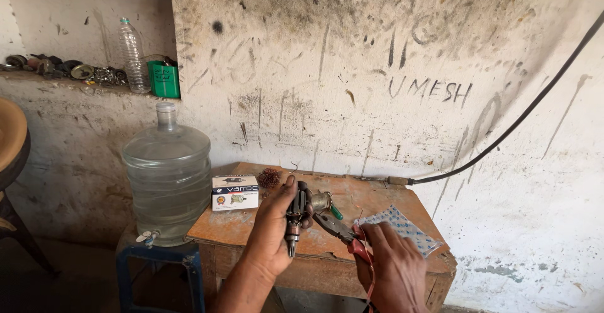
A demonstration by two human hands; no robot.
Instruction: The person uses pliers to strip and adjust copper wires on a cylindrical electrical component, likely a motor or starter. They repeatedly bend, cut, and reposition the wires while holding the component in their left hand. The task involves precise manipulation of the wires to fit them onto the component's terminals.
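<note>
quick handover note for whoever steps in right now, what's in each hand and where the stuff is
Left hand: holds a small motor armature upright over the table's front edge, shaft end down.
Right hand: grips red-handled pliers, tips pointing at the armature, apparently just short of it.
On the rusty table: a small carton, a metal part behind the armature, a printed plastic packet.
Big water jug stands on a blue stool at the left.
Done or left: cannot tell from this view.

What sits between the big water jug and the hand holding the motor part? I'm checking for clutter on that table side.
In the head view, a small cardboard box lies on the table between the water jug and the left hand.
</note>
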